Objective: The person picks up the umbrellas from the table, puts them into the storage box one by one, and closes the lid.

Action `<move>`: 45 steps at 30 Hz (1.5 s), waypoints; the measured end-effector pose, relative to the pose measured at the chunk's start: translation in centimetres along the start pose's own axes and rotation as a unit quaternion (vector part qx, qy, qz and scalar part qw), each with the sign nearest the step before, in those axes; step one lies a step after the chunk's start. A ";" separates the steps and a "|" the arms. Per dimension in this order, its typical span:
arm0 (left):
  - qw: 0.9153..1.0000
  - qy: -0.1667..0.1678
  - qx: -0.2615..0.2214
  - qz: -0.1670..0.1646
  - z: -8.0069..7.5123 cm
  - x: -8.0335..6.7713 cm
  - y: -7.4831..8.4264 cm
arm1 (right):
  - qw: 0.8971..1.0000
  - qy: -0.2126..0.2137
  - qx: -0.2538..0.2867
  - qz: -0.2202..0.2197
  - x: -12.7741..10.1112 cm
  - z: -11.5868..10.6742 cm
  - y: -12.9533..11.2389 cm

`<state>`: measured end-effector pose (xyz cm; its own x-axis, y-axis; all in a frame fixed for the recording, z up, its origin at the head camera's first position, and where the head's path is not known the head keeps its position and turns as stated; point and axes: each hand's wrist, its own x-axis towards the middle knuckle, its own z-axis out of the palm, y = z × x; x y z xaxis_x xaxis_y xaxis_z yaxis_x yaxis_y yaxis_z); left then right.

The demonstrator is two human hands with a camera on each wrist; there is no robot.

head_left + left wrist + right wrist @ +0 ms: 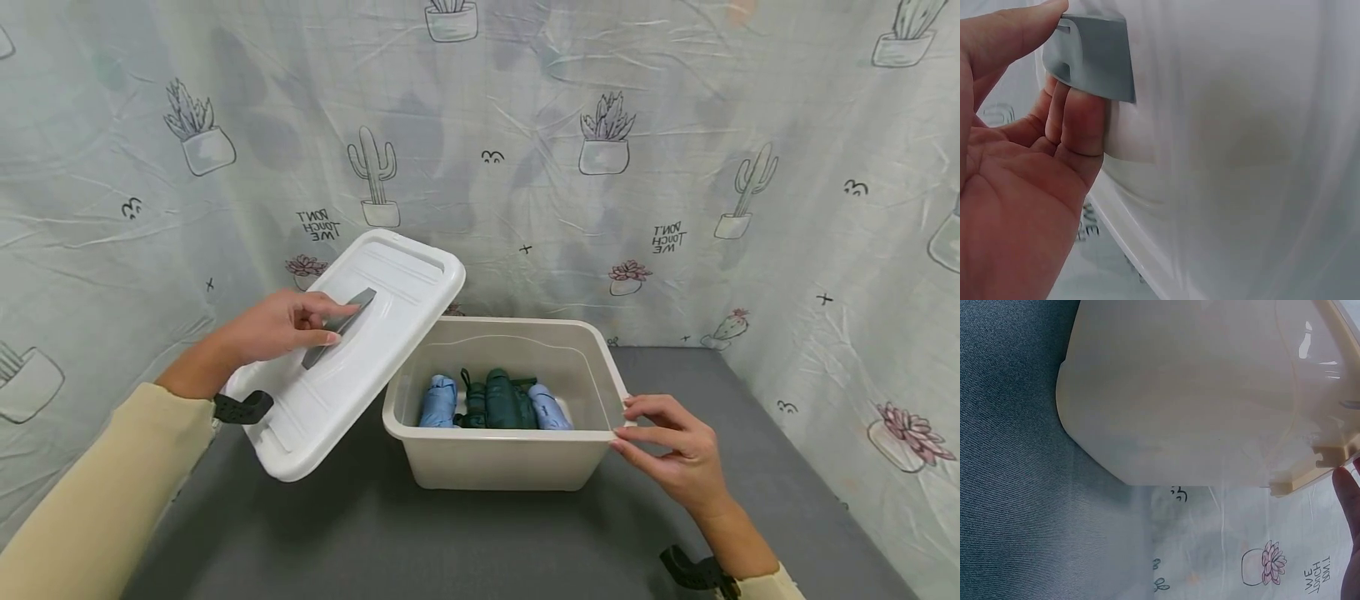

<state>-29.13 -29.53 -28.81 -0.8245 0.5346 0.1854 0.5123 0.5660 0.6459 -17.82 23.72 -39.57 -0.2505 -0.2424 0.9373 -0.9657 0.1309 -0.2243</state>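
Observation:
A white plastic lid (pixel 401 279) hangs tilted in the air, left of a beige storage box (pixel 498 462). My left hand (pixel 273 329) pinches the lid's grey handle (pixel 1100 56) between thumb and fingers. My right hand (pixel 675 450) holds the box's rim at its right front corner, fingers on the side edge and thumb lower down. In the right wrist view only a fingertip and part of the hand show by the rim. Inside the box lie rolled bundles that look like folded umbrellas: light blue (pixel 438 402) at each side, dark green (pixel 501 400) between them.
The box stands on a dark grey tabletop (pixel 480 542). A pale curtain (pixel 480 208) printed with potted cacti hangs behind the table and along both sides. The lid's right edge overlaps the box's left rim in the head view.

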 end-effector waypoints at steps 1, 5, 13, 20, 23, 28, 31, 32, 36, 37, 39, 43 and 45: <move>1.000 -0.002 0.004 0.004 0.1 0.2 0.3 | 1.000 -0.001 0.001 0.000 0.0 0.0 0.0; 1.000 -0.018 0.012 0.016 0.5 1.1 1.4 | 1.000 -0.006 0.004 0.001 0.1 -0.2 0.1; 0.997 -0.065 0.000 0.035 1.9 3.3 3.4 | 1.000 -0.018 0.015 0.006 0.3 -0.4 0.1; 0.996 -0.078 0.007 0.047 3.2 5.2 4.8 | 1.000 -0.013 0.021 0.008 0.4 -0.5 0.1; 0.995 -0.084 0.006 0.051 3.7 5.9 5.5 | 1.000 -0.013 0.025 0.008 0.4 -0.5 0.1; 0.992 -0.098 0.010 0.074 4.4 6.9 6.6 | 1.000 -0.011 0.026 0.009 0.4 -0.4 0.0; 0.990 -0.107 0.016 0.090 4.6 7.6 7.2 | 1.000 -0.009 0.020 0.010 0.4 -0.3 -0.1; 0.989 -0.111 0.019 0.094 4.7 7.7 7.4 | 1.000 -0.009 0.017 0.011 0.4 -0.3 -0.1; 0.986 -0.127 0.027 0.102 5.2 8.5 8.1 | 1.000 -0.008 0.008 0.014 0.3 -0.4 -0.2; 0.986 -0.132 0.028 0.101 5.4 8.7 8.2 | 1.000 -0.008 0.004 0.015 0.3 -0.3 -0.2; 0.984 -0.142 0.030 0.100 5.7 9.2 8.4 | 1.000 -0.009 0.001 0.016 0.2 -0.3 -0.3; 0.981 -0.164 0.034 0.103 6.3 10.1 9.0 | 1.000 -0.009 -0.001 0.015 0.2 -0.2 -0.4; 0.978 -0.176 0.036 0.108 6.5 10.5 9.4 | 1.000 -0.006 0.002 0.012 0.1 -0.2 -0.3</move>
<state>-31.43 -14.50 -25.64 -0.5676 0.8225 0.0380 0.6923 0.4518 0.5626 -17.51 23.81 -39.32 -0.2741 -0.2502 0.9286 -0.9598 0.1322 -0.2477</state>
